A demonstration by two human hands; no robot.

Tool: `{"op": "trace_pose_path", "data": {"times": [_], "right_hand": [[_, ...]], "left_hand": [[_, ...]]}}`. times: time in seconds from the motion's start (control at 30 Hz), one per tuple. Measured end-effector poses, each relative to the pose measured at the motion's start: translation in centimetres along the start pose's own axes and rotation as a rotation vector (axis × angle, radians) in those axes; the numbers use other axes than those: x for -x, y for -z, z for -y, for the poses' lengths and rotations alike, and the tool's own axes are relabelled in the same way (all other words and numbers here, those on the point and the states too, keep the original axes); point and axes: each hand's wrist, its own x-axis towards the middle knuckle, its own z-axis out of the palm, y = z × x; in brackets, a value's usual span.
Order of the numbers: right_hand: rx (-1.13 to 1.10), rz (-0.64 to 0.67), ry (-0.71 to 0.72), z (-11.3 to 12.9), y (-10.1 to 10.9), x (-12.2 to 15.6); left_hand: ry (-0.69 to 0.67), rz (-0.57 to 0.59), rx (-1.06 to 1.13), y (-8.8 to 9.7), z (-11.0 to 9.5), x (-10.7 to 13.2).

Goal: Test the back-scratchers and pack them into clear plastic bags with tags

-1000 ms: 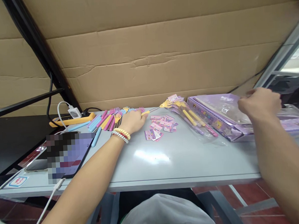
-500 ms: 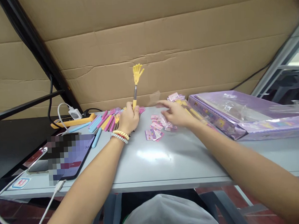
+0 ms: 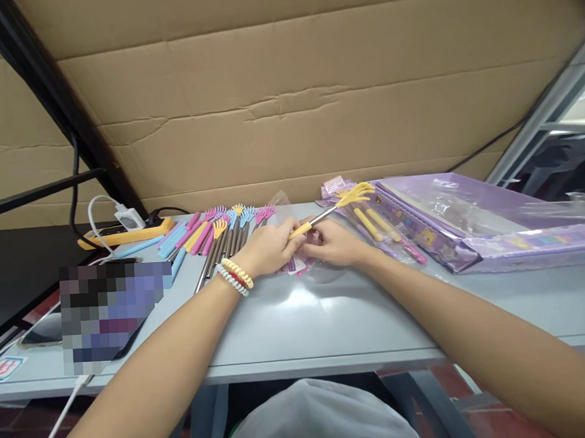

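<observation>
My left hand (image 3: 273,247) is closed around the yellow handle of a back scratcher (image 3: 327,212). Its thin metal shaft slants up to the right and ends in a yellow hand-shaped head. Close beside it, my right hand (image 3: 335,243) rests low over the table with curled fingers; what they grip is hidden. Beneath and between both hands lie small pink printed cards (image 3: 295,266), mostly covered. A piece of clear plastic film (image 3: 279,199) sticks up behind my left hand.
Several back scratchers with pink, blue and yellow heads (image 3: 247,215) and coloured handles (image 3: 201,240) lie at left. Bagged yellow handles (image 3: 368,225) lie at right beside an open purple box (image 3: 529,249). A power strip (image 3: 127,237) and blurred-out devices (image 3: 116,313) occupy the left side.
My left hand has tipped the back scratcher from upright to slanting right and moved it right. My right hand has drawn down and left, next to my left hand, over the cards.
</observation>
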Motion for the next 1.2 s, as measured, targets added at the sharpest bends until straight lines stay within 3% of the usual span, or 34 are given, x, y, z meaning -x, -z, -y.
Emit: {"op": "trace_pose_path", "data": {"times": [0.23,0.47,0.57,0.67,0.73,0.83,1.03,1.2], "right_hand": [[-0.520,-0.011,-0.106,-0.5,-0.5,-0.3],[-0.505,-0.150,-0.319,0.0,-0.5,-0.6],[-0.463,-0.222,-0.381,0.0,-0.3,-0.6],[-0.408,-0.270,-0.417,0.0,-0.1,-0.7],[-0.382,-0.283,-0.434,-0.1,0.1,-0.7],[-0.344,-0.272,-0.409,-0.2,0.2,-0.6],[-0.275,-0.238,-0.287,-0.7,0.2,-0.4],[-0.240,-0.201,-0.263,-0.3,0.4,-0.2]], "left_hand": [[-0.072,-0.017,0.018,0.1,0.2,0.2],[-0.093,0.076,0.121,1.1,0.0,0.1],[0.011,0.258,0.210,2.5,1.4,0.3],[0.161,0.543,0.157,3.4,2.9,0.6],[0.190,0.651,0.100,3.7,3.1,0.9],[0.179,0.656,0.005,3.8,1.6,1.2],[0.067,0.729,-0.086,4.2,-4.2,2.6],[-0.160,0.863,0.129,3.9,-6.6,3.5]]}}
